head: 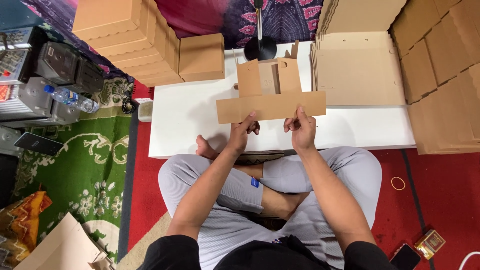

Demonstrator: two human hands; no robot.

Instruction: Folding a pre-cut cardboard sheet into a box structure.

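I sit cross-legged before a low white table. Both hands hold up a flat brown cardboard box blank above the table's near edge. Its long strip runs sideways and two flaps stand up from it. My left hand pinches the strip's lower edge left of centre. My right hand pinches the lower edge right of centre. A stack of flat cardboard blanks lies on the table to the right.
Folded brown boxes are piled at the table's far left, more along the right side. A black round lamp base stands at the back. On the floor lie a water bottle, phones and a rubber band.
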